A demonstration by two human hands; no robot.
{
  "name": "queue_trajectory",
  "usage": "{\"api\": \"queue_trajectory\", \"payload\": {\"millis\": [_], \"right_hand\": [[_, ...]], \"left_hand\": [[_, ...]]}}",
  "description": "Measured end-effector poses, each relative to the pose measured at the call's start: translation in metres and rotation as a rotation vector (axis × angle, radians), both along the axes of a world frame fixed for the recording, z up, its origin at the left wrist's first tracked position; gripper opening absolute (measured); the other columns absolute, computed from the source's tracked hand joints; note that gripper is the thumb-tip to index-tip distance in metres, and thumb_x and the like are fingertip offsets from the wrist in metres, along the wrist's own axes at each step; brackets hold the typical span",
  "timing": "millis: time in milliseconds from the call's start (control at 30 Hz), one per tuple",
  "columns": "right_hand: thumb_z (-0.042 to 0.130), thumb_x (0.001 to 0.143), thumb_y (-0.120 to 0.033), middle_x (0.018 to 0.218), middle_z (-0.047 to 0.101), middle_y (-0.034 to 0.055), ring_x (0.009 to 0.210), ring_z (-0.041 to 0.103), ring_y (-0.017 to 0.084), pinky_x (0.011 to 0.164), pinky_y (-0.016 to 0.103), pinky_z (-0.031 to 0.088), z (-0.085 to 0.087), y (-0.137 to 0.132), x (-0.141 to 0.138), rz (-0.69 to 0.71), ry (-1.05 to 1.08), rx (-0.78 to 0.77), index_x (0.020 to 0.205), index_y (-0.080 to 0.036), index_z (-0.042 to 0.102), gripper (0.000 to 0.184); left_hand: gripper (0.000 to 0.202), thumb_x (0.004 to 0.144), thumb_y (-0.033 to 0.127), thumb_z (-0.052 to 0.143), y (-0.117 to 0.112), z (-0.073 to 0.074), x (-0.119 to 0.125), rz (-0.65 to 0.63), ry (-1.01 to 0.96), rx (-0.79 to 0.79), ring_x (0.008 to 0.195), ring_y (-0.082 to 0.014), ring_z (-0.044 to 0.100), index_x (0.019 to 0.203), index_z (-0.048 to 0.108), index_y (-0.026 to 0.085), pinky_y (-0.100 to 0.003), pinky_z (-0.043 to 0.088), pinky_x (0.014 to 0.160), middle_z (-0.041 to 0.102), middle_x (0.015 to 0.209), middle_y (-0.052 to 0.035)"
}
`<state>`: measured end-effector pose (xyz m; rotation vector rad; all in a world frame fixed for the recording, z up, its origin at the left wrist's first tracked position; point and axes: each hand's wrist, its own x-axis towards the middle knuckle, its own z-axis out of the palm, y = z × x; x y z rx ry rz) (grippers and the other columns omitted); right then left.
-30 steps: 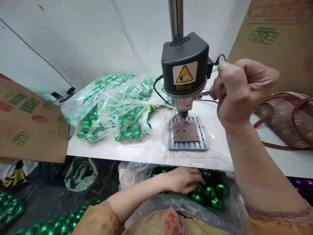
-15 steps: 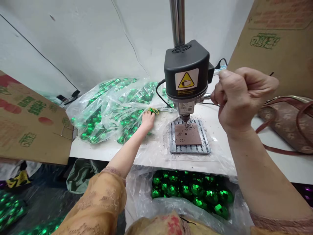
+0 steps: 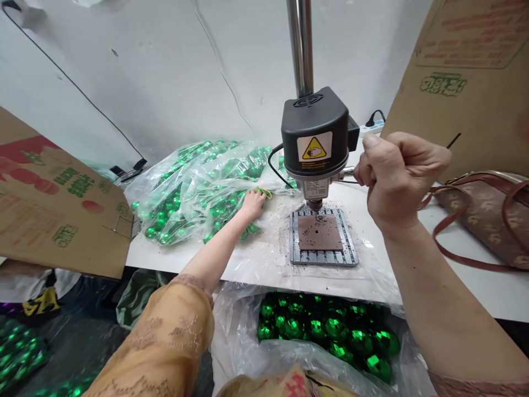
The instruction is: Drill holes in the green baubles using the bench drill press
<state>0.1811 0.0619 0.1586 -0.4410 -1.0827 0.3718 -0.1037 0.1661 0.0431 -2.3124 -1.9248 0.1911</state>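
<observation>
My right hand (image 3: pixel 399 176) is a closed fist round the thin metal lever on the right side of a small black drill press (image 3: pixel 316 138). The drill tip stands just above a brown plate on the grey slotted base (image 3: pixel 323 255). My left hand (image 3: pixel 253 203) reaches across the white table (image 3: pixel 475 281) and closes on the tied neck of a clear plastic bag (image 3: pixel 198 187) full of shiny green faceted balls, beside its yellow tie (image 3: pixel 264 192). Below the table edge, another open bag (image 3: pixel 239 325) holds several green balls (image 3: pixel 326 328).
Cardboard boxes stand at the left (image 3: pixel 53 204) and back right (image 3: pixel 475 82). A brown patterned handbag (image 3: pixel 487 220) lies on the table to the right. A power strip with cables (image 3: pixel 372 125) sits behind the drill. More green balls (image 3: pixel 20 353) lie on the floor at left.
My left hand has left the bag of balls under the table and reached up to the tied bag on the table. My right fist stays on the lever; the view has shifted slightly.
</observation>
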Motion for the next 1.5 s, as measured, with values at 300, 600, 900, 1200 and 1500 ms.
{"api": "queue_trajectory", "payload": {"millis": [300,600,900,1200,1500], "right_hand": [[0.061,0.085,-0.012,0.041,0.030,-0.0081,0.038,0.033,0.002,0.042,0.026,0.020,0.000,-0.001,-0.002,0.016,-0.003,0.004,0.046,-0.017,0.034,0.048],[0.065,0.089,-0.024,0.043,0.028,-0.0062,0.039,0.029,0.005,0.044,0.029,0.023,-0.003,0.001,-0.001,-0.052,-0.050,0.012,0.049,-0.021,0.032,0.052],[0.064,0.089,-0.032,0.045,0.029,-0.0046,0.042,0.027,0.007,0.046,0.032,0.022,-0.002,0.000,-0.001,-0.051,-0.062,-0.048,0.049,-0.022,0.031,0.054],[0.059,0.094,-0.039,0.049,0.026,-0.0058,0.043,0.028,0.003,0.046,0.026,0.026,-0.005,0.002,-0.001,-0.122,-0.120,-0.051,0.053,-0.020,0.028,0.054],[0.054,0.095,-0.050,0.048,0.026,-0.0048,0.045,0.027,0.005,0.046,0.028,0.026,-0.010,0.007,0.000,-0.163,-0.167,-0.049,0.057,-0.022,0.024,0.055]], "left_hand": [[0.053,0.080,0.050,0.073,-0.080,-0.010,0.028,0.058,-1.799,-0.172,0.084,-0.0211,0.068,0.124,0.062,0.022,-0.038,0.057,0.078,0.069,0.104,-0.0067],[0.054,0.070,0.047,0.088,-0.103,-0.029,0.071,0.148,-2.032,-0.261,0.086,-0.0162,0.067,0.104,0.056,0.021,-0.035,0.057,0.083,0.068,0.097,-0.0019],[0.058,0.078,0.053,0.081,-0.090,-0.062,0.101,-0.080,-1.841,-0.092,0.113,-0.0225,0.063,0.122,0.061,0.022,-0.036,0.047,0.101,0.068,0.118,-0.0074],[0.059,0.078,0.052,0.081,-0.091,-0.070,0.110,-0.117,-1.730,-0.144,0.125,-0.0265,0.060,0.123,0.058,0.021,-0.041,0.045,0.109,0.066,0.130,-0.0105],[0.055,0.080,0.050,0.078,-0.092,-0.064,0.110,-0.168,-1.592,-0.130,0.131,-0.0309,0.056,0.126,0.064,0.023,-0.046,0.038,0.117,0.067,0.132,-0.0084]]}}
